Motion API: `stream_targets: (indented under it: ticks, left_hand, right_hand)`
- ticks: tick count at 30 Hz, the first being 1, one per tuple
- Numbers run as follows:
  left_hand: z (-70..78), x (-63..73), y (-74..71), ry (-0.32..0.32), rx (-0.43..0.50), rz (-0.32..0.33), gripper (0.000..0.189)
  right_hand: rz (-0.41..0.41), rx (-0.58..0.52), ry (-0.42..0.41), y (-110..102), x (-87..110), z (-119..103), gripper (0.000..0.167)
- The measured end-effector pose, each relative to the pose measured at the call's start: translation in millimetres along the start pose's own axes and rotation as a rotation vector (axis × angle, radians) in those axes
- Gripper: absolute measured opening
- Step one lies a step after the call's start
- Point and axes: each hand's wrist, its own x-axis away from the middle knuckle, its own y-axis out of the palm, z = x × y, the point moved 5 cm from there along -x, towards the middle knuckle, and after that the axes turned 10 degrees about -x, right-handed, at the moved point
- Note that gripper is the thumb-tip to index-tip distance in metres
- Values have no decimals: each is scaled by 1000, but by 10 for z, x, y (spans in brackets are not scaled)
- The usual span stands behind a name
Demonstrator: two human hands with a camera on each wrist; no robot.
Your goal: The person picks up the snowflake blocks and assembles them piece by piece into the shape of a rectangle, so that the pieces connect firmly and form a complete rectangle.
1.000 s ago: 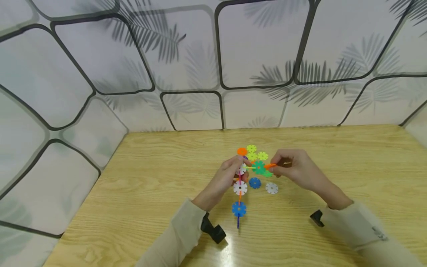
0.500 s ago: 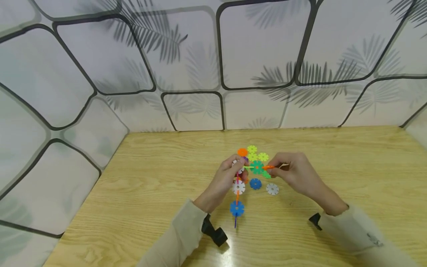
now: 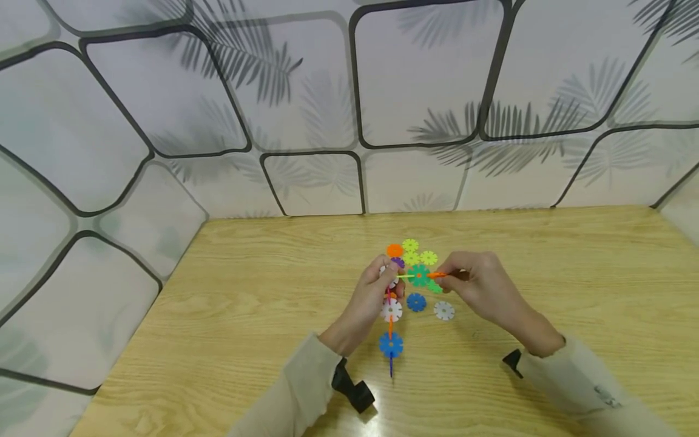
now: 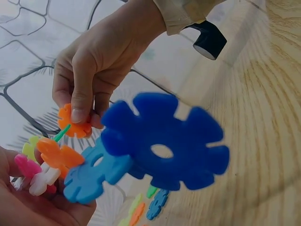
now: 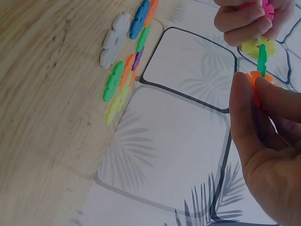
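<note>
My left hand (image 3: 367, 295) grips a chain of notched plastic discs by a white disc near its upper end. Below the hand the chain runs through a pink disc, a white disc (image 3: 391, 310), an orange one and a light blue disc (image 3: 391, 345), ending in a dark blue disc (image 4: 164, 141). To the right a yellow disc (image 3: 405, 276) and a green disc (image 3: 419, 275) branch off, slotted together. An orange disc (image 4: 74, 121) sits at the green one's outer edge, pinched between thumb and fingertips of my right hand (image 3: 483, 291).
Loose discs lie on the wooden table (image 3: 246, 291) beyond and under the hands: several yellow (image 3: 428, 258), an orange (image 3: 395, 250), a purple (image 3: 398, 263), a blue (image 3: 417, 302) and a white one (image 3: 444, 311). A patterned wall (image 3: 306, 182) stands behind the table.
The right hand has come slightly leftward and down with the orange disc, now set against the green disc's edge. The left hand keeps its grip; the chain's lower end swayed left and back.
</note>
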Motion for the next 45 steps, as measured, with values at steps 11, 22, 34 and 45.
stream_targets:
  ticks: [11,22,34,45]
  left_hand:
    - [31,25,11,-43,7,12,20]
    - [109,21,-58,-40,-32,-96,23]
    - [45,3,-86,-82,-80,-157,32]
    - [58,-2,-114,-99,-101,-130,26]
  right_hand:
    - [-17,18,-50,17,-6,-32,27]
    - [27,-68,0,-46,-54,-16,28]
    - [-22,-121,37,-21,-70,39,24]
    - [-161,-108,183,-78,-172,227,11]
